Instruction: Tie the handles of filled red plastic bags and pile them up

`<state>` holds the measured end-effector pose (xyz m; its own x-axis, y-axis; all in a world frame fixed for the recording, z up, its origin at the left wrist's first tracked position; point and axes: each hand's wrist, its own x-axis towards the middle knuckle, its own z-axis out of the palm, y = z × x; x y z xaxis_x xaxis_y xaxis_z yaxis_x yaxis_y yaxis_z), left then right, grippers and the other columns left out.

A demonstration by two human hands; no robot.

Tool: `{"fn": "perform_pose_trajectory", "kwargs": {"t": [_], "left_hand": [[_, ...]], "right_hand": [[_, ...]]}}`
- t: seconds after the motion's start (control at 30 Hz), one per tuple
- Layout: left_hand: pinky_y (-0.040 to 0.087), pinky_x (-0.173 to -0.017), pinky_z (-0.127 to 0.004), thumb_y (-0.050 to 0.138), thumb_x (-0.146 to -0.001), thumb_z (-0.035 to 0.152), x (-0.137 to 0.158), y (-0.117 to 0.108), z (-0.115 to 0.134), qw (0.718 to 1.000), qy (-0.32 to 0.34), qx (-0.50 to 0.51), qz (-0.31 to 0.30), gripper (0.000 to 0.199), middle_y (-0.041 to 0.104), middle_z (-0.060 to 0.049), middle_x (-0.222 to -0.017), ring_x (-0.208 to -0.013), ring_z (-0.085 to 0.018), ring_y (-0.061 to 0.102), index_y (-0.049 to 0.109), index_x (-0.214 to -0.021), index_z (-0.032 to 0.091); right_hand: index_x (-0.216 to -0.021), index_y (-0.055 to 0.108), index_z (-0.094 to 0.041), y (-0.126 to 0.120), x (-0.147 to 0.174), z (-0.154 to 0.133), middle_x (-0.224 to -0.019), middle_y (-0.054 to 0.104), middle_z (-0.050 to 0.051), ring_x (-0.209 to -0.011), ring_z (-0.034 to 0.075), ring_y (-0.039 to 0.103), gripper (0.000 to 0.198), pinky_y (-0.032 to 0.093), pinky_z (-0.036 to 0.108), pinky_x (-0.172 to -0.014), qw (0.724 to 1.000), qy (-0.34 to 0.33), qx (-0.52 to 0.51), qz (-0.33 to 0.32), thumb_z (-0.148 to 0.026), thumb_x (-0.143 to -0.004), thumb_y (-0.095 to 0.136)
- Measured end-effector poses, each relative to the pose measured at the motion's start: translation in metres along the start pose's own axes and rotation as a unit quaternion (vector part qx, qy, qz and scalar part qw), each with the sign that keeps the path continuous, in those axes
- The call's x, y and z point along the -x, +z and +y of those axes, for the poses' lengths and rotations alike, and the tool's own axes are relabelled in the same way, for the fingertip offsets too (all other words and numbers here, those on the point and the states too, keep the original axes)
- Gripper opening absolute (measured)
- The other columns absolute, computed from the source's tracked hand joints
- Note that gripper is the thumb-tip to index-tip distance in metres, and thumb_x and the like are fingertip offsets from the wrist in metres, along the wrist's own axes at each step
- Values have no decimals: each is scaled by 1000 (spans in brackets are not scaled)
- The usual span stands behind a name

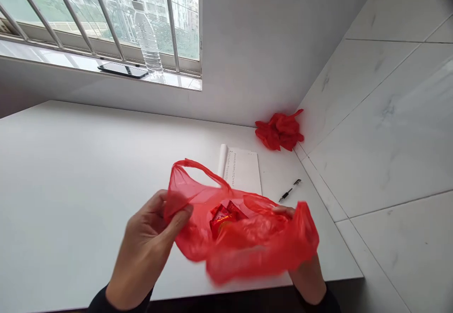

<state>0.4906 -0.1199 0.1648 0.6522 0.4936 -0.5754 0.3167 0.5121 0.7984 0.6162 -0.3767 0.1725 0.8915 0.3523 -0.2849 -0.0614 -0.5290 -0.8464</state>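
A thin red plastic bag (pixel 198 242) is spread between both hands above the front of the white table, its mouth open towards me. Several small red packets (pixel 222 218) with gold print lie inside it. My left hand (pixel 152 242) pinches the bag's left edge between thumb and fingers. At the right side, my right hand (pixel 306 275) grips the bag, with most of its fingers covered by the red plastic. One handle loop of the bag stands up at the upper left. The bag's lower edge is blurred.
Behind the bag lies an open notebook (pixel 246 167) with writing, and a black pen (pixel 290 190) to its right. A crumpled red bag (pixel 281 131) sits in the table's back corner. On the windowsill are a phone (pixel 122 70) and a water bottle (pixel 148 44). Tiled wall borders the right.
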Motion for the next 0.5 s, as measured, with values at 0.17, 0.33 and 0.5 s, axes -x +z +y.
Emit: {"fn": "perform_pose_trajectory", "kwargs": {"t": [0.17,0.33,0.5], "left_hand": [[50,-53,-22,70,-82,51,10,-18,1,998,14,-66,9,42,59,5,-60,-54,-16,60,52,-113,30],[60,-75,-36,64,-84,53,23,-18,-6,984,-31,-138,-104,72,66,-1,-80,-78,-24,69,30,-146,37],[57,-93,-36,68,-80,54,22,0,5,977,55,-208,-12,63,61,-1,-114,-107,-25,64,45,-137,41]], "right_hand": [[-131,59,-32,-10,-10,-14,-130,62,6,-122,31,56,43,50,49,-100,989,103,-108,-17,-42,-90,65],[-132,57,-31,-15,-11,-23,-143,52,6,-137,32,41,42,35,53,-112,981,78,-176,0,-47,-96,45],[-111,63,-29,-13,-10,-48,-128,58,6,-130,31,47,34,31,49,-115,1000,-17,6,0,-55,-89,61]]}}
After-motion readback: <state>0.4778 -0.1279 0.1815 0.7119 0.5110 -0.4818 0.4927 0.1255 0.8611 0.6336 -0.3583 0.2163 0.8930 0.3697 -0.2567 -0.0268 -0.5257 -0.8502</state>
